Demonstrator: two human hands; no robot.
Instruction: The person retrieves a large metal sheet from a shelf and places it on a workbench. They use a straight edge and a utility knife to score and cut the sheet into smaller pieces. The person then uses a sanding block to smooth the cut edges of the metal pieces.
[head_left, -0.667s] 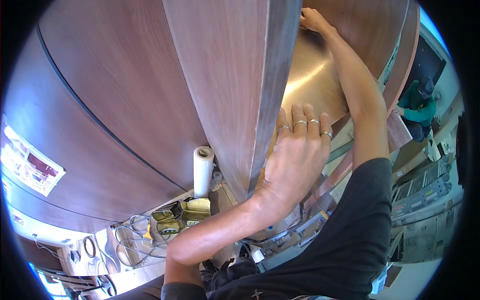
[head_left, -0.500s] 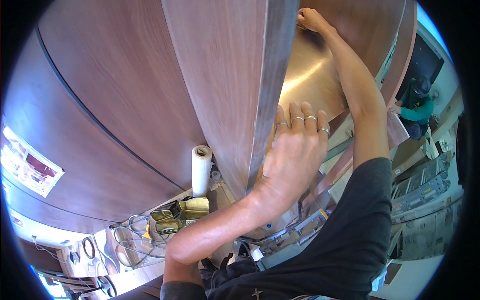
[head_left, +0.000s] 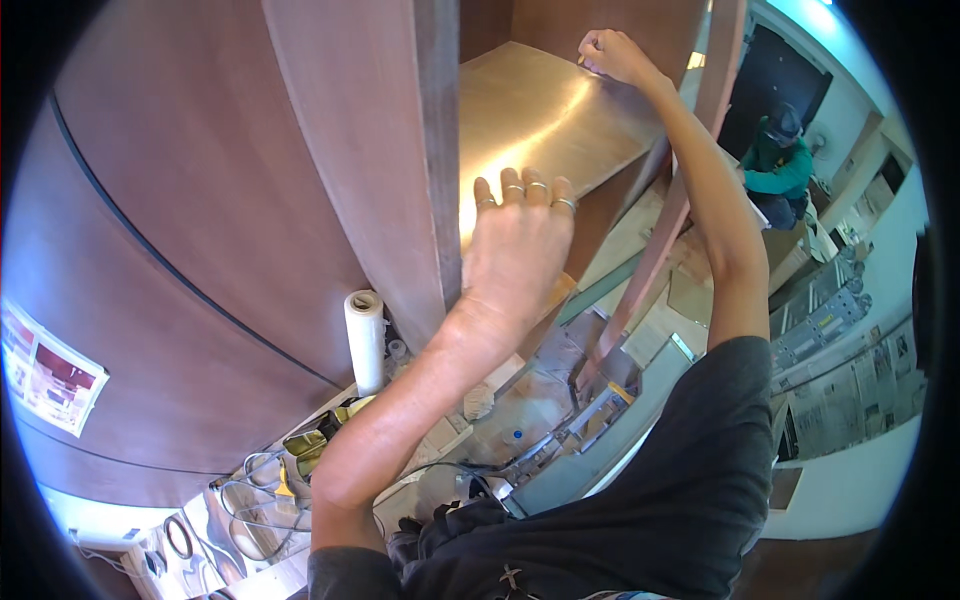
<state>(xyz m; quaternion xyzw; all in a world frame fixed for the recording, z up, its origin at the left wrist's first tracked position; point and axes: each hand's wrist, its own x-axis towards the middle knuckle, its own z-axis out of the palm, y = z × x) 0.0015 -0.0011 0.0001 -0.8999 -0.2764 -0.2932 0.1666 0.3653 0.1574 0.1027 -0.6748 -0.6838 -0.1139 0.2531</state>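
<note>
A shiny gold-coloured shelf panel (head_left: 545, 110) lies inside a brown wood-grain cabinet (head_left: 590, 30). My left hand (head_left: 520, 240), with rings on its fingers, reaches over the near part of the panel. Its fingers are stretched out, and nothing shows in its grip. Farther back, my right hand (head_left: 615, 55) is closed near the panel's far right corner, against the cabinet's inner wall. Between its fingertips a small yellowish bit peeks out, too small to name. Left of the panel stands the cabinet's upright side edge (head_left: 438, 150).
A white roll (head_left: 365, 345) stands by the cabinet's foot at left. Cables (head_left: 255, 500) and an olive tool bag (head_left: 310, 440) lie lower left. A person in green (head_left: 785, 170) is at the far right, with a folded ladder (head_left: 825, 315) nearer.
The view has shifted to the right, showing more of the gold panel and the cabinet's inside. My right hand stays closed over the panel's far part; my left hand stays at its near side.
</note>
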